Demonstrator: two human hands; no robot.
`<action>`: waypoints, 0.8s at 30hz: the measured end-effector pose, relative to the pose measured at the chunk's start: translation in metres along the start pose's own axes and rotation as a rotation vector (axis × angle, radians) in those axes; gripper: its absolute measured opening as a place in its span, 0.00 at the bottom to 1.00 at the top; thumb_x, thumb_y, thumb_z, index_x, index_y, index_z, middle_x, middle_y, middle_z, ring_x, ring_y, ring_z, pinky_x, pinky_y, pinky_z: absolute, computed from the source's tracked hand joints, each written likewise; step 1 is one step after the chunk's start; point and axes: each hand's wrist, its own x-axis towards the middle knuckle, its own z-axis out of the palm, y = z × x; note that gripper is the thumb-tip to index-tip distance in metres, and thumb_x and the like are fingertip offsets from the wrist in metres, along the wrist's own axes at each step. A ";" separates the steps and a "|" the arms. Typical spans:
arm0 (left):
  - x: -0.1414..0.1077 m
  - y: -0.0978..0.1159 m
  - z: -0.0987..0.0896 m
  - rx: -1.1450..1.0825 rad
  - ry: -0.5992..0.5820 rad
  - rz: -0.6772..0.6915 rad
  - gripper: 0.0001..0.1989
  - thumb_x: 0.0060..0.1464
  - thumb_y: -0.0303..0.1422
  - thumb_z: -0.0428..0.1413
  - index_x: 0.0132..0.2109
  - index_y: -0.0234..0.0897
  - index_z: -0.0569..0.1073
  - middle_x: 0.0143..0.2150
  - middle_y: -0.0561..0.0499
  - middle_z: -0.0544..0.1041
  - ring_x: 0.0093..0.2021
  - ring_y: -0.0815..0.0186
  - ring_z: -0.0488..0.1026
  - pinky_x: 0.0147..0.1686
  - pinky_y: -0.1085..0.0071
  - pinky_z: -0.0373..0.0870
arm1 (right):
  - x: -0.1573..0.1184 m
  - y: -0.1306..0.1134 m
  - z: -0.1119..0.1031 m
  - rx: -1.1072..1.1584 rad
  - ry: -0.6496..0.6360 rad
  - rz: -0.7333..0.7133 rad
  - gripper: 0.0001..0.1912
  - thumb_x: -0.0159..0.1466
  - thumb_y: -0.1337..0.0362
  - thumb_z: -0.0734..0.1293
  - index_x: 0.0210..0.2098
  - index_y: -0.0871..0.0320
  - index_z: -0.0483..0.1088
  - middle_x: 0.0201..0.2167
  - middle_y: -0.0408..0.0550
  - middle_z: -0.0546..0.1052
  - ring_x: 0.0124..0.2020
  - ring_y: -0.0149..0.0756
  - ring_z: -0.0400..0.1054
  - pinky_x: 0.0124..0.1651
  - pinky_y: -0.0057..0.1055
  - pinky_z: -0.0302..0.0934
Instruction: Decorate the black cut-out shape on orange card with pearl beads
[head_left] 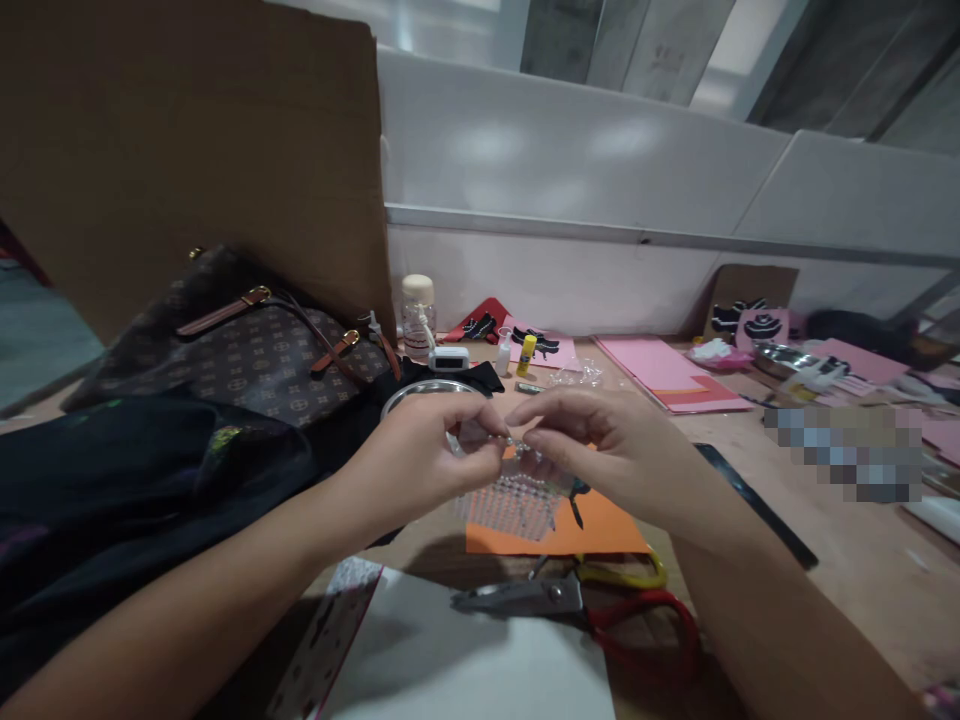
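My left hand (450, 440) is closed, thumb and forefinger pinched at a string of small white beads (531, 480). Facing it, my right hand (600, 435) has its thumb and fingers closed on the same bead string, fingertips almost meeting the left ones. Exactly how the string runs between the fingers is blurred. Below the hands lies a clear sheet with rows of small beads (510, 510), partly over an orange paper (585, 530). Red-handled scissors (540, 597) rest nearer me on a white sheet (465, 650). A metal bowl (397, 397) is mostly hidden behind my left hand.
A brown patterned handbag (262, 355) and dark cloth (150, 470) fill the left side. A bottle (418, 315), a yellow glue stick (526, 355) and pink papers (660, 370) stand or lie toward the wall. A black strip (757, 505) lies right of my right arm.
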 end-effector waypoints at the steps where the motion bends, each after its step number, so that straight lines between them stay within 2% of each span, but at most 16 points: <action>1: 0.000 -0.001 0.001 -0.008 -0.001 0.002 0.05 0.51 0.32 0.57 0.32 0.37 0.77 0.26 0.56 0.75 0.28 0.70 0.69 0.29 0.74 0.62 | 0.000 -0.001 -0.002 -0.018 0.003 -0.005 0.09 0.68 0.64 0.65 0.46 0.49 0.75 0.32 0.41 0.80 0.31 0.34 0.76 0.31 0.29 0.68; 5: 0.003 -0.013 0.019 -0.191 -0.046 -0.018 0.07 0.56 0.31 0.56 0.38 0.38 0.80 0.31 0.54 0.78 0.31 0.68 0.71 0.32 0.73 0.65 | 0.001 -0.002 -0.019 -0.187 0.012 -0.054 0.08 0.67 0.60 0.66 0.41 0.50 0.77 0.36 0.43 0.80 0.33 0.34 0.75 0.34 0.30 0.67; 8: 0.006 -0.028 0.043 -0.586 -0.183 -0.073 0.10 0.59 0.36 0.58 0.45 0.38 0.80 0.42 0.48 0.81 0.40 0.65 0.76 0.41 0.69 0.71 | 0.003 0.001 -0.032 -0.287 -0.077 -0.012 0.09 0.68 0.59 0.64 0.40 0.50 0.77 0.34 0.42 0.80 0.32 0.33 0.74 0.33 0.29 0.66; 10: 0.008 -0.038 0.056 -0.734 -0.188 -0.126 0.12 0.58 0.39 0.60 0.45 0.37 0.80 0.43 0.46 0.81 0.42 0.63 0.77 0.44 0.67 0.71 | 0.007 0.005 -0.035 -0.333 -0.130 0.033 0.09 0.67 0.59 0.64 0.38 0.50 0.77 0.33 0.41 0.80 0.33 0.34 0.74 0.33 0.29 0.66; 12: 0.009 -0.046 0.063 -0.759 -0.167 -0.149 0.14 0.58 0.40 0.61 0.45 0.35 0.80 0.43 0.45 0.81 0.42 0.63 0.77 0.42 0.67 0.72 | 0.010 0.008 -0.034 -0.356 -0.148 0.052 0.09 0.67 0.59 0.64 0.38 0.50 0.77 0.34 0.42 0.80 0.35 0.34 0.74 0.34 0.30 0.65; 15: 0.011 -0.051 0.065 -0.762 -0.144 -0.161 0.14 0.58 0.40 0.61 0.45 0.35 0.80 0.42 0.45 0.81 0.42 0.64 0.77 0.43 0.68 0.72 | 0.014 0.011 -0.030 -0.323 -0.158 0.084 0.09 0.66 0.58 0.64 0.38 0.51 0.77 0.35 0.43 0.81 0.35 0.36 0.75 0.35 0.31 0.66; 19: 0.013 -0.050 0.060 -0.770 -0.127 -0.180 0.13 0.59 0.40 0.60 0.43 0.35 0.79 0.37 0.47 0.81 0.38 0.66 0.78 0.42 0.69 0.73 | 0.015 0.013 -0.028 -0.176 -0.143 0.151 0.10 0.66 0.56 0.65 0.39 0.52 0.77 0.33 0.45 0.80 0.32 0.36 0.76 0.35 0.32 0.70; 24: 0.016 -0.047 0.053 -0.752 -0.120 -0.191 0.10 0.58 0.38 0.60 0.39 0.34 0.79 0.36 0.47 0.81 0.37 0.67 0.78 0.42 0.69 0.74 | 0.012 0.010 -0.027 -0.118 -0.064 0.114 0.10 0.67 0.57 0.65 0.39 0.53 0.77 0.30 0.44 0.79 0.30 0.34 0.76 0.32 0.29 0.70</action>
